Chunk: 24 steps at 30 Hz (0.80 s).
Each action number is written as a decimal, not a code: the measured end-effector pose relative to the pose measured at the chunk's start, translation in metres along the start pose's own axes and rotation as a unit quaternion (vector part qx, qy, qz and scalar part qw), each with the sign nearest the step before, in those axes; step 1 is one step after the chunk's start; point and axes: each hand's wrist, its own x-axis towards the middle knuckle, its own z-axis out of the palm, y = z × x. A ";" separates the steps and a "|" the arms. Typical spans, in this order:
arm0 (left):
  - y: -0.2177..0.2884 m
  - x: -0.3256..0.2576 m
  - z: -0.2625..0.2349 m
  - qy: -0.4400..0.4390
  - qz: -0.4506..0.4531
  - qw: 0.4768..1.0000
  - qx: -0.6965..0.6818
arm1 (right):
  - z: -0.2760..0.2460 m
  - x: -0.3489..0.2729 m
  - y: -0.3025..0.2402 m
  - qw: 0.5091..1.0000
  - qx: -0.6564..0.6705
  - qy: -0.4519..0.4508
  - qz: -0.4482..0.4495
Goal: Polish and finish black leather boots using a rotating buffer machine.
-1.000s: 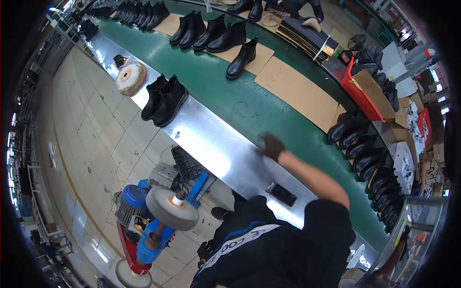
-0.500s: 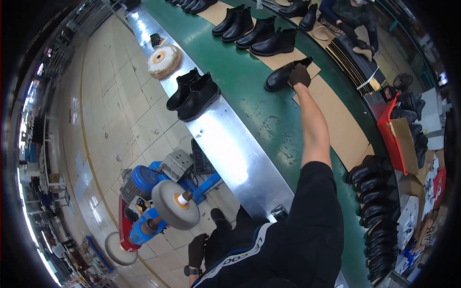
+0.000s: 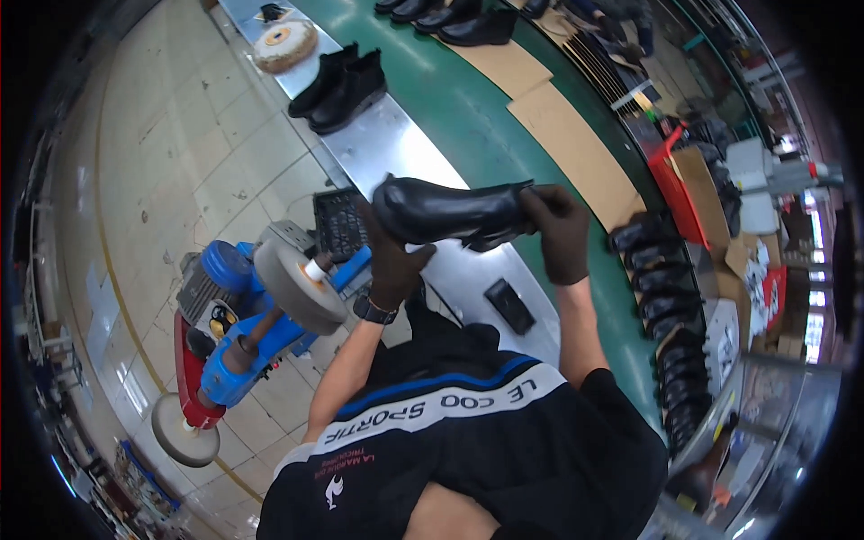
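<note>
A glossy black ankle boot (image 3: 450, 209) lies sideways in the air before me, above the metal strip. My right hand (image 3: 560, 234), in a dark brown glove, is closed on the top of its shaft. My left hand (image 3: 392, 265), gloved alike, cups the boot's other end, with the thumb below and fingers partly hidden behind it. To the left of my left hand is a bench polishing machine with a pale grey buffing wheel (image 3: 300, 286); its blue and red body (image 3: 236, 371) stands on the floor.
A pair of black boots (image 3: 346, 88) and a fluffy buffing wheel (image 3: 285, 45) sit on the metal strip (image 3: 423, 157); a black phone (image 3: 509, 306) lies nearer. Cardboard sheets (image 3: 576, 148) cover part of the green bench (image 3: 459, 108). Several boots (image 3: 670, 324) line its right side. Another person (image 3: 621, 27) sits beyond.
My right hand has lifted the boot off the far bench and drawn it back toward me. My left hand has risen from my side to the boot. The view has shifted nearer.
</note>
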 end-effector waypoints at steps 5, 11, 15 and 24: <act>0.010 -0.022 -0.017 0.116 0.044 0.971 -0.206 | 0.032 -0.094 -0.001 0.998 0.011 0.036 0.053; -0.040 -0.101 -0.041 0.170 -0.266 0.792 -0.523 | 0.041 -0.168 0.023 0.892 -0.402 0.083 -0.189; -0.052 -0.164 -0.048 0.117 -0.252 0.850 -0.447 | 0.033 -0.212 0.057 0.975 -0.213 0.040 0.044; -0.068 -0.167 -0.098 0.202 -0.346 0.677 -0.618 | 0.091 -0.224 0.103 0.889 0.042 -0.330 0.316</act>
